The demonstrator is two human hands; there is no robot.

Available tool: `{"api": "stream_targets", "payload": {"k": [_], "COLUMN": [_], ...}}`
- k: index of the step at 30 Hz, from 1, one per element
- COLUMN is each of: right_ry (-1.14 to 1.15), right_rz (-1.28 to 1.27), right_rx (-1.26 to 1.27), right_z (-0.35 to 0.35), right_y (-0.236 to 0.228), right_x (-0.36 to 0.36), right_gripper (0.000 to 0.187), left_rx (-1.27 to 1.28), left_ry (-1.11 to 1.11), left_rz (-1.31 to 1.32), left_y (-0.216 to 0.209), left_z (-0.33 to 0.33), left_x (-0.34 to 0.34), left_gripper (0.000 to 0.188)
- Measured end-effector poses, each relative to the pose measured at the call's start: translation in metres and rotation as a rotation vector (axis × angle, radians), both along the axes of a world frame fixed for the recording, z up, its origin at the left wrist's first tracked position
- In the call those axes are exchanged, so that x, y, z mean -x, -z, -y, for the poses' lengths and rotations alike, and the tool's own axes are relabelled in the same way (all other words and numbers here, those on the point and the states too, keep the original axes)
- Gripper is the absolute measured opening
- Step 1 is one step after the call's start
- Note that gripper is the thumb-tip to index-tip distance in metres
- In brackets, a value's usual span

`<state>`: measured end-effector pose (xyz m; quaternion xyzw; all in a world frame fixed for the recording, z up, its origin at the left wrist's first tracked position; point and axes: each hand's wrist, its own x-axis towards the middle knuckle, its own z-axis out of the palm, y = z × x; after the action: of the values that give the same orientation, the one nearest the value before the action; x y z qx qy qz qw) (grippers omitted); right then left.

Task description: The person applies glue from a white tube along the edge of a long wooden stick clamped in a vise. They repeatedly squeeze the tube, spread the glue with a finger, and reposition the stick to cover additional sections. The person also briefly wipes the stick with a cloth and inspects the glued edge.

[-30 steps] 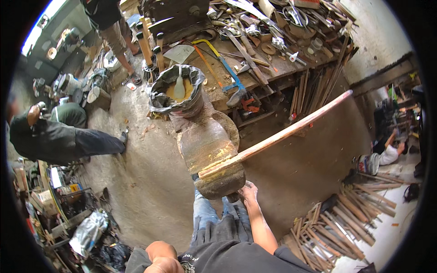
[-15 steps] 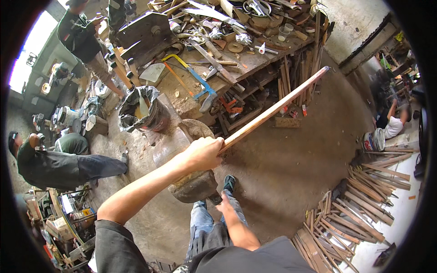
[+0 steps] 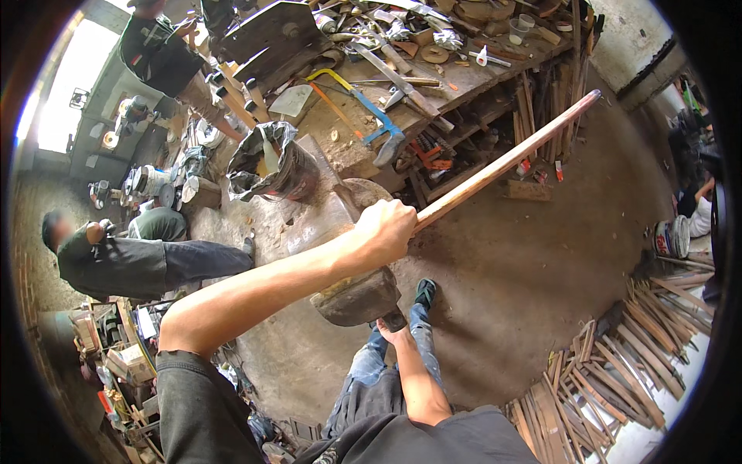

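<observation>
My left hand (image 3: 386, 229) is closed around the lower end of a long wooden rod (image 3: 506, 166), which slants up to the right. Beneath that forearm stands a heavy metal bench vise (image 3: 357, 300). My left hand and arm hide the vise's jaws, so I cannot tell whether the rod is clamped in them. Lower down, my right hand (image 3: 397, 334) is closed at the dark end of the vise screw (image 3: 395, 319), on the side nearest me. Its fingers are partly hidden.
A cluttered workbench (image 3: 332, 158) lies ahead, with a hacksaw (image 3: 359, 104) near its edge. Left of the vise is a bag-lined bucket (image 3: 297, 174). Wood strips (image 3: 610, 371) are piled at lower right. Co-workers (image 3: 154, 259) are at left, another person at far right.
The view has swung, so the surroundings sit farther right in places. Both hands keep their places, the left on the rod and the right at the vise screw.
</observation>
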<state>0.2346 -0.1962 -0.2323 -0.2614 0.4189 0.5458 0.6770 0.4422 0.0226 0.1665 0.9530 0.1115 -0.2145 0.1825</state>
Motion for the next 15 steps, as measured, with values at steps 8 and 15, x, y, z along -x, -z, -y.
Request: {"api": "stream_targets", "payload": {"k": [8,15], "right_ry": [-0.208,-0.129], "right_rz": [-0.385,0.846], "right_rx": [0.205,0.137], "right_z": [-0.032,0.026], "right_y": [-0.087,-0.226], "right_x": [-0.04,-0.086], "right_gripper": [0.031,0.031], "left_rx": [-0.01,0.014], "left_ry": [0.021,-0.084], "left_rz": [0.025,0.082], "left_y": [-0.003,0.001], "left_z": [0.006,0.011], "left_x": [-0.003,0.002], "left_gripper": [0.016,0.013]}}
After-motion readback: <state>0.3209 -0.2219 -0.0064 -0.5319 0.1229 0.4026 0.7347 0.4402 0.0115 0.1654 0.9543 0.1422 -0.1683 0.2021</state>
